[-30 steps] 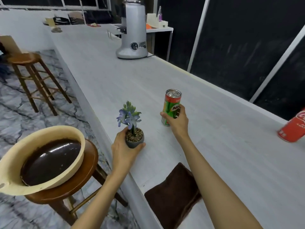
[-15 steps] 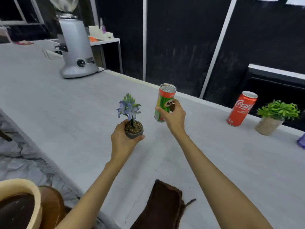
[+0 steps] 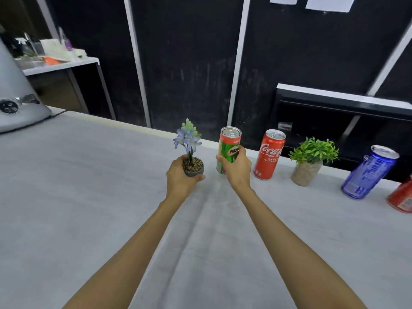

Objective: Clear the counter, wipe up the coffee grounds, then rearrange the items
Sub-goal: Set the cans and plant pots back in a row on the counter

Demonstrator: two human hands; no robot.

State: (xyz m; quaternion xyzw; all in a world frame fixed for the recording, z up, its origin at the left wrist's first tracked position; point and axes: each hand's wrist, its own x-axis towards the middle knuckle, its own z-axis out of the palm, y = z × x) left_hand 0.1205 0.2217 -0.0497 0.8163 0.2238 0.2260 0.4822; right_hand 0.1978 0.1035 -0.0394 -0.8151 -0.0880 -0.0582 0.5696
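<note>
Both hands have carried their loads across to the far edge of the table [image 3: 89,197], where a row now shows. Left hand [image 3: 180,177]: grip closed around small grey flower pot [image 3: 193,169], upright, whether it rests on the table unclear. Right hand [image 3: 236,168]: grip closed around Milo can [image 3: 229,141], just beside Coca-Cola can [image 3: 268,155]. Further along: green plant [image 3: 310,161], blue can [image 3: 367,175]. Step, judged: rearranging. Next move calls for lowering both upright in line, then releasing.

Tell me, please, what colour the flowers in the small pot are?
Pale blue-purple with green buds, seen in the head view, in the left hand.
</note>
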